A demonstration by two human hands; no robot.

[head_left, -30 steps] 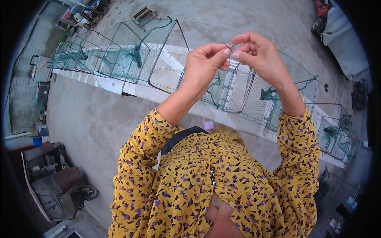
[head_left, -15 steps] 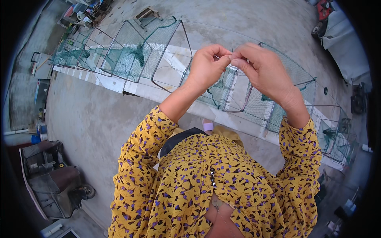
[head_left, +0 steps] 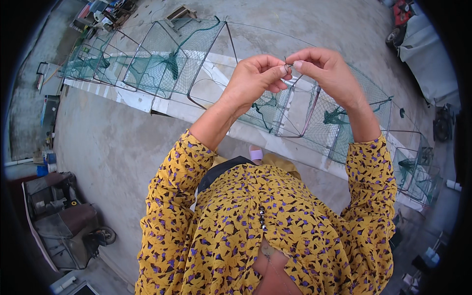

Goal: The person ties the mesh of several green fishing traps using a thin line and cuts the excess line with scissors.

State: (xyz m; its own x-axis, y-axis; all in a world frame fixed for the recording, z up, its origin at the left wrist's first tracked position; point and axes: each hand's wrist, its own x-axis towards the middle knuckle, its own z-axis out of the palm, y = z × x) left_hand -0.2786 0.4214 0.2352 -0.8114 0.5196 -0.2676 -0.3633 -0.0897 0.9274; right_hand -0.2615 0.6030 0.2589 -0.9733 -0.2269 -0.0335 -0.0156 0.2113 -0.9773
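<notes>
My left hand (head_left: 255,78) and my right hand (head_left: 328,74) are raised close together above a long green mesh net trap (head_left: 201,42). Both are closed in a pinch, fingertips almost touching. Between them is a thin dark strand (head_left: 286,61), its short end sticking up; it looks like cord or wire, too fine to make out. The trap has square dark frames and bunched mesh funnels (head_left: 169,66) inside. It stretches from the far left to the lower right, and my hands and forearms cover part of its middle.
Under the trap runs a long white board (head_left: 172,109) on the concrete floor (head_left: 118,137). A small wooden stool (head_left: 182,12) stands behind. At the lower left is a three-wheeled vehicle (head_left: 69,226); a grey-covered vehicle (head_left: 427,54) stands at the far right.
My right hand has turned and its fingers have opened out a little from the left hand's. More of the dark strand now shows between the fingertips.
</notes>
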